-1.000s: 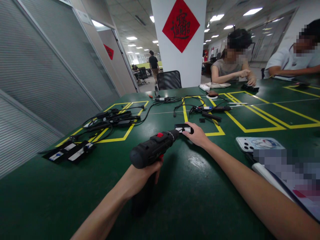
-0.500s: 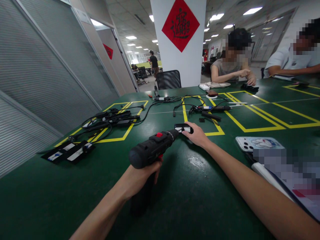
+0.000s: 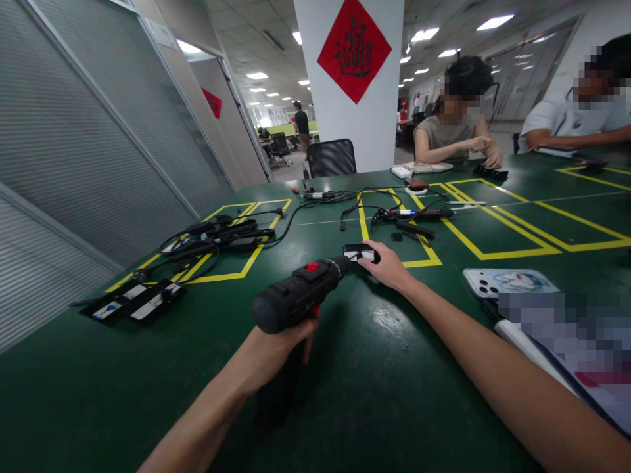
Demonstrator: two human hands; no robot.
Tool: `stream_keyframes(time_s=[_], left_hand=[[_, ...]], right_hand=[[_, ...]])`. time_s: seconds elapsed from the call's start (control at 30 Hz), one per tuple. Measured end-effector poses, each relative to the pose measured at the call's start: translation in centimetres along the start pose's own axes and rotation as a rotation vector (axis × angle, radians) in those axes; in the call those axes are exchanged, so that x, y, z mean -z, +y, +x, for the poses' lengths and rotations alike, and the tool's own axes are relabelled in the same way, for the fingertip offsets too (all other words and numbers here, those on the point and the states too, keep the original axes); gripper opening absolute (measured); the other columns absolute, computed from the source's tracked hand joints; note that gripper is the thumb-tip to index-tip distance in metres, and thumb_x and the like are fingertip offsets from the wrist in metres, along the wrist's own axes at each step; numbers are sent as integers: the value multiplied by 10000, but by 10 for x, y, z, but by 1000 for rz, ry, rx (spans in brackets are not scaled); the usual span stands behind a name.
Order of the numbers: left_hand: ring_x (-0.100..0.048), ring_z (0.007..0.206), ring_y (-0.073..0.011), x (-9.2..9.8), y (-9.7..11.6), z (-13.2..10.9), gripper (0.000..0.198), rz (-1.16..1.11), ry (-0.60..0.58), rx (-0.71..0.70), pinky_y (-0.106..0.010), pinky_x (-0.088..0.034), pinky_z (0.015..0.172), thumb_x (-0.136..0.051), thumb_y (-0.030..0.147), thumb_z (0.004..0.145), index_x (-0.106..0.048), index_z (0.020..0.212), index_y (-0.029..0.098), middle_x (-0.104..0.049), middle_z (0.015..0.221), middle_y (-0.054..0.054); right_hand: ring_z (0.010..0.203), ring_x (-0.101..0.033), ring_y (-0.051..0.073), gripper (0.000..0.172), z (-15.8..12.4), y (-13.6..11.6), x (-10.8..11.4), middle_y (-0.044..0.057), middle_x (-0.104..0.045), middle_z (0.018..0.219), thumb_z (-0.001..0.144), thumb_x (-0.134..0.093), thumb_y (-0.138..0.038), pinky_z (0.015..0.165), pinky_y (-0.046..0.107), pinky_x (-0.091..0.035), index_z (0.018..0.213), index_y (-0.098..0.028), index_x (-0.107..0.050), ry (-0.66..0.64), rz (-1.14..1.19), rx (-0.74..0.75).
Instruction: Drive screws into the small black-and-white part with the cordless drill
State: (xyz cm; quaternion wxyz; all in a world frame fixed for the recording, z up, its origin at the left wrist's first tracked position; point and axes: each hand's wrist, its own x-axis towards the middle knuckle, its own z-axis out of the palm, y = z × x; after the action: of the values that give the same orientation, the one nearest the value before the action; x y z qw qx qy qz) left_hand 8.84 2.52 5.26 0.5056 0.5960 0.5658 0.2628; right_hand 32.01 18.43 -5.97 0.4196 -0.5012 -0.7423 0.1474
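My left hand (image 3: 290, 335) is wrapped around the handle of a black cordless drill (image 3: 296, 292) with red switches. The drill's chuck points away from me, toward a small black block with a white face (image 3: 359, 253). My right hand (image 3: 387, 264) grips that block at its right end, close above the green table (image 3: 374, 387). The drill's front end reaches the block's near side. Whether the tip touches it, I cannot tell. My left fingers are partly hidden behind the drill body.
Black cables and adapters (image 3: 227, 233) lie in a yellow-taped area at left, near flat black-and-white pieces (image 3: 152, 301). Behind my right hand are a pen-like tool (image 3: 424, 213) and cords. A phone (image 3: 510, 281) lies at right. Two people (image 3: 453, 131) sit across the table.
The whole view has shifted very slightly. Both hands, the drill and the block keep the same positions relative to each other.
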Motion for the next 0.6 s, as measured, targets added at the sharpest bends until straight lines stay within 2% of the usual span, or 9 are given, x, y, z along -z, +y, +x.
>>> stream_keyframes(time_s=[0.6], left_hand=[[-553,563,-162,0,1,0,147,44,-26,-1,-313,-436,622,-492,283,843,-551,893,158,-593,565,8]], right_hand=[[1084,-559,220,491,0,3,-1,91,-590,1185,807,-587,-381,962,348,-412,1254,-186,-531,3,-10,22]])
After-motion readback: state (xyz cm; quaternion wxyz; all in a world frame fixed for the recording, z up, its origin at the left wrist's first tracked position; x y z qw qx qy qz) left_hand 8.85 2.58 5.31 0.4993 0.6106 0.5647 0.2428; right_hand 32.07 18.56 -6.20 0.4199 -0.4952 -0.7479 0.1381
